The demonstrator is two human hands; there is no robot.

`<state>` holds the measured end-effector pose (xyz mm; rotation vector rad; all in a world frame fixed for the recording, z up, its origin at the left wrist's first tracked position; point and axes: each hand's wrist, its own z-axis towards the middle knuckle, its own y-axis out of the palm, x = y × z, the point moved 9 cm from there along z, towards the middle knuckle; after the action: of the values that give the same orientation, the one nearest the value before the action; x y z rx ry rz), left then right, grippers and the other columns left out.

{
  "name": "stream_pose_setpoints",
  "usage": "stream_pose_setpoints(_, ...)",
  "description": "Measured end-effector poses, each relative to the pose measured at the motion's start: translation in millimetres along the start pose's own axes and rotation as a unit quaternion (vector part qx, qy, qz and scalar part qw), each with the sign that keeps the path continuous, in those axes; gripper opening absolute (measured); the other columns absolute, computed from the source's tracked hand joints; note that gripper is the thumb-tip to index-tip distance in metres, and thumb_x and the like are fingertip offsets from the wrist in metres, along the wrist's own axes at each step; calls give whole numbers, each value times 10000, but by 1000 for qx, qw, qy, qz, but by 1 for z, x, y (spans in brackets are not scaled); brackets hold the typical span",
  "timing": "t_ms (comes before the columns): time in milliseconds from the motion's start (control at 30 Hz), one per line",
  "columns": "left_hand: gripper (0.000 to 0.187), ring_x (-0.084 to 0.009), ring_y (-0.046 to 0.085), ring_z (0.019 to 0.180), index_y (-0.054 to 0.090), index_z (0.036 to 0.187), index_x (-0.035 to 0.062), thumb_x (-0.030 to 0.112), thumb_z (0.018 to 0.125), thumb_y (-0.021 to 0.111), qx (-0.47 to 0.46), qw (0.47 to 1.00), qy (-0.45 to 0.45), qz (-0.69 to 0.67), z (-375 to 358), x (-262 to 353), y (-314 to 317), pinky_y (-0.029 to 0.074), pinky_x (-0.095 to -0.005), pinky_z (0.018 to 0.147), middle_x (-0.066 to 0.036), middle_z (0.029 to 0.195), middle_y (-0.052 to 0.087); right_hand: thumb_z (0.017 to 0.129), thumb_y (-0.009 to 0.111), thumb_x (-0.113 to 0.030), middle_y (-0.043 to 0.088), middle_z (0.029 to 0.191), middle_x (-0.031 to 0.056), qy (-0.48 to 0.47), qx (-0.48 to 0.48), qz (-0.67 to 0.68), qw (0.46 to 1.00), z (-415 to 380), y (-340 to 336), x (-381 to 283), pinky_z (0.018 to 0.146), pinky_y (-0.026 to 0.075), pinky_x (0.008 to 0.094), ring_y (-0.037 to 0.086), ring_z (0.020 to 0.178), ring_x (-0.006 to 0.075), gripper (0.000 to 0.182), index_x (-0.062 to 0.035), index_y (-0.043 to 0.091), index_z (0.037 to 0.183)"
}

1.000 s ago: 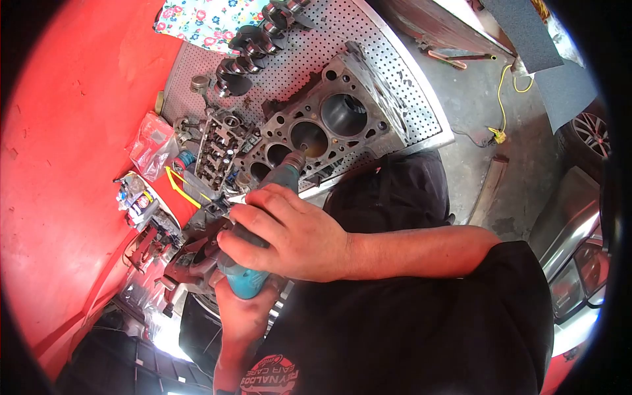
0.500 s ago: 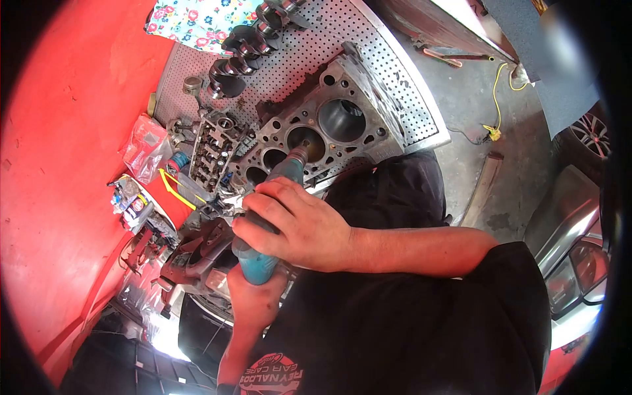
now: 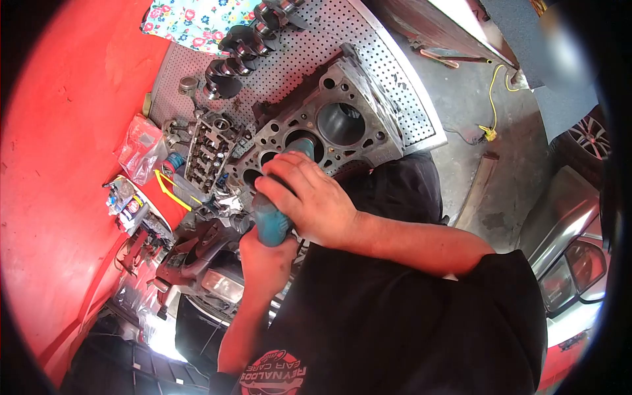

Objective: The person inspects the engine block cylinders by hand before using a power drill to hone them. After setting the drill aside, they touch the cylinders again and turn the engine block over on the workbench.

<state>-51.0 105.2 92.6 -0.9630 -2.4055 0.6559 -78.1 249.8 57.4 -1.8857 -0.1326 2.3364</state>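
A teal power drill [image 3: 270, 222] points into a middle cylinder bore of the engine block [image 3: 368, 136], its front end down inside the bore. My right hand [image 3: 317, 196] wraps over the drill's body near its front. Lower down, my left hand [image 3: 266, 260] grips the drill's rear part; its fingers are partly hidden. Whatever is fitted to the drill's tip is out of sight in the bore. Beside the block is a cylinder head [image 3: 209, 155] with valve parts. A crankshaft [image 3: 238, 56] lies farther back.
The parts rest on a perforated metal table [image 3: 421, 108]. A flowered cloth [image 3: 191, 23] covers its back corner. Plastic bags [image 3: 140, 150] and a piston [image 3: 188, 85] lie at the left, near a red wall [image 3: 59, 164]. A yellow cord [image 3: 495, 108] runs on the floor.
The drill has moved forward and deeper, so its front end, visible above the bore before, is now inside. Both hands have moved up with it.
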Motion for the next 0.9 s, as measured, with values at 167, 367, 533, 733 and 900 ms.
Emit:
stream_pose_setpoints(167, 156, -108, 578, 624, 643, 874, -49, 90, 807, 668, -10, 999, -2, 31, 16, 1, 9, 489, -331, 590, -56, 661, 620, 790, 673, -92, 542, 1305, 186, 32, -18, -15, 999, -3, 4, 15, 1142, 436, 539, 558, 1252, 406, 589, -52, 524, 1358)
stream_pose_setpoints(367, 144, -113, 563, 595, 619, 825, -54, 83, 800, 657, -1, 1000, 26, 18, 23, 4, 14, 479, -332, 570, -66, 630, 602, 705, 743, -34, 532, 1339, 182, 43, -16, -21, 999, -7, 7, 24, 1118, 448, 529, 533, 1288, 428, 686, -37, 525, 1355)
stream_pose_setpoints(533, 135, -126, 572, 585, 617, 802, -58, 72, 786, 650, -11, 999, 26, 31, 34, 6, 16, 481, -340, 571, -81, 620, 601, 783, 677, -77, 506, 1361, 181, 63, -29, -22, 997, -3, 5, 31, 1137, 432, 525, 497, 1320, 429, 623, -44, 501, 1380)
stream_pose_setpoints(733, 128, -131, 578, 577, 617, 789, -56, 69, 780, 644, -18, 999, 35, 37, 39, 9, 16, 479, -343, 563, -85, 622, 605, 784, 682, -91, 503, 1348, 181, 64, -27, -15, 997, 0, 5, 35, 1136, 435, 518, 489, 1328, 429, 620, -46, 500, 1375)
stream_pose_setpoints(900, 116, -118, 582, 595, 631, 807, -41, 71, 783, 651, -17, 999, -11, 34, 34, 4, 16, 477, -336, 568, -57, 636, 615, 808, 663, -102, 518, 1340, 180, 60, -22, -18, 998, -1, 5, 32, 1133, 437, 523, 502, 1323, 417, 575, -53, 515, 1362)
